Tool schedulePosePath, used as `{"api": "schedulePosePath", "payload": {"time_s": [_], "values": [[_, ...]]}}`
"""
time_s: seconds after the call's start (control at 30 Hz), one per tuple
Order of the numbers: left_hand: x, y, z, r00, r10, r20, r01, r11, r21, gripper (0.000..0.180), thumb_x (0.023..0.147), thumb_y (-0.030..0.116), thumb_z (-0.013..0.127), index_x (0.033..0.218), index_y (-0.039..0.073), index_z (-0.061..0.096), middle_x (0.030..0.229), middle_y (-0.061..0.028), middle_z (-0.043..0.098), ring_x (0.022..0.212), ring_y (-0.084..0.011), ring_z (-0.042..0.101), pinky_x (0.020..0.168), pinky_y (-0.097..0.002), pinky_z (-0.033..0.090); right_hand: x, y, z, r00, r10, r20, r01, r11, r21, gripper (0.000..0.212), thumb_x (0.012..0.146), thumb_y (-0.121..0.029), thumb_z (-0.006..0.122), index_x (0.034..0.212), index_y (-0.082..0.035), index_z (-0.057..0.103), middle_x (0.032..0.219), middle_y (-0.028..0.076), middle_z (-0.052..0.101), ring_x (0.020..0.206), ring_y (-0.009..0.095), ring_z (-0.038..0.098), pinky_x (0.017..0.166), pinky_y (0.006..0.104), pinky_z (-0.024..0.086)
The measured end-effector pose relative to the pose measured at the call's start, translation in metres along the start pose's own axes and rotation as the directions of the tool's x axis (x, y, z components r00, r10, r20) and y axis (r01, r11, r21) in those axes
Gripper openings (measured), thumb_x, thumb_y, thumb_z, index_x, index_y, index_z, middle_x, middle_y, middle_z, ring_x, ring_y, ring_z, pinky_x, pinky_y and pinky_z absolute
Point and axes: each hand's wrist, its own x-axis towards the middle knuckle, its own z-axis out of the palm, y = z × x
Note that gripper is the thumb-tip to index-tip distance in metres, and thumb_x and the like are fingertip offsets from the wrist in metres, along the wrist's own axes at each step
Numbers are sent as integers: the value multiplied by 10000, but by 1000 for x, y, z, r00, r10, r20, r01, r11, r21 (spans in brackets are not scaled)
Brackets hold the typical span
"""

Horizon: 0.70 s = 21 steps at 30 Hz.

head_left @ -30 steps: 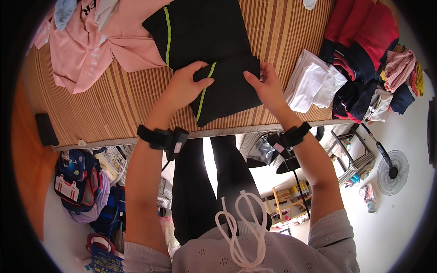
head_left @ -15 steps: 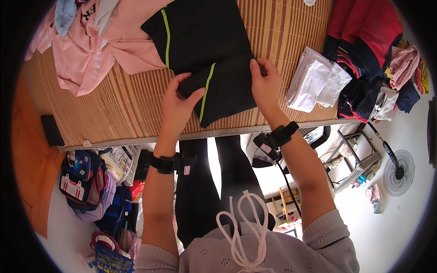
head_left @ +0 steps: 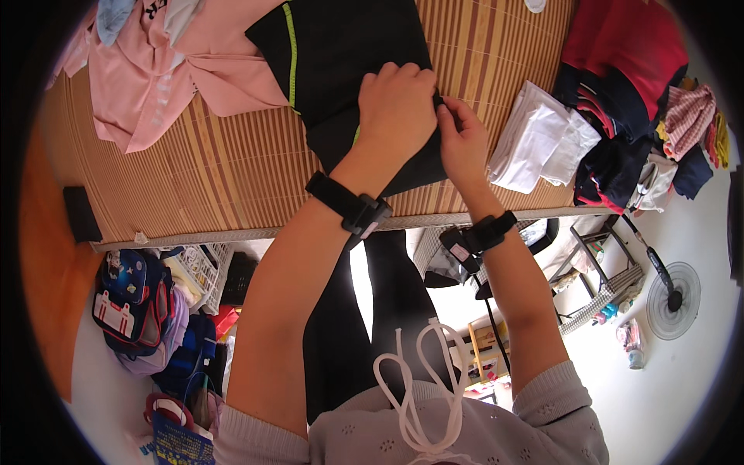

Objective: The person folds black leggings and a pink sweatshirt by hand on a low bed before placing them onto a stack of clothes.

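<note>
black garment [head_left: 353,43] lies at twelve o'clock, pink clothing [head_left: 116,87] at ten. the step looks like adjusting the garment's three-o'clock edge, calling next for even tension; the left hand [head_left: 397,106] hides its fingertips, grip untellable, while the right hand [head_left: 465,147] pinches that edge.

The bamboo-slat mat [head_left: 194,178] (clock positions taken from view centre) supports a black garment [head_left: 341,58] at 12 o'clock, a pink garment [head_left: 147,97] at 10 o'clock, and, at 2 o'clock, folded white cloths [head_left: 528,136] with red-and-navy garments [head_left: 624,46] farther out.
</note>
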Motion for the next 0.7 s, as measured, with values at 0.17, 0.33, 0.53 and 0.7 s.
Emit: {"api": "schedulePosePath", "payload": {"time_s": [0.17, 0.33, 0.53, 0.7], "values": [[-2, 1, 11, 994, -92, 51, 104, 940, -325, 76, 800, 105, 546, 810, 44, 590, 798, -76, 598, 763, -271, 561, 683, -356, 460, 1, -1, -5, 986, -98, 139, 105, 993, -45, 131, 843, -73, 557, 927, 14, 607, 814, 95, 600, 713, 169, 574, 632, 271, 454], [-18, -5, 2, 963, 114, -243, -189, 930, -315, 133, 746, 59, 620, 878, 54, 606, 867, -80, 622, 858, -273, 583, 774, -356, 435, -16, -15, -3, 995, -29, -99, 20, 995, -94, 179, 850, -95, 556, 991, 15, 564, 837, 110, 573, 748, 205, 575, 647, 304, 463], [-127, -56, -33, 835, -335, -436, 301, 942, -147, 342, 779, 134, 662, 1050, 2, 500, 944, -107, 547, 898, -237, 515, 792, -340, 402, -50, 12, -18, 993, 120, -15, -121, 976, -181, 259, 869, -215, 558, 934, 32, 514, 783, 156, 563, 724, 249, 575, 636, 331, 457], [-164, -55, -37, 713, -647, 270, 585, 338, -737, 425, 837, 220, 639, 1118, -25, 434, 883, -44, 515, 811, -103, 487, 734, -224, 416, -55, 6, -7, 992, 127, 10, -108, 880, -463, 435, 850, -408, 557, 886, 23, 513, 756, 182, 588, 687, 332, 576, 599, 393, 440]]}}
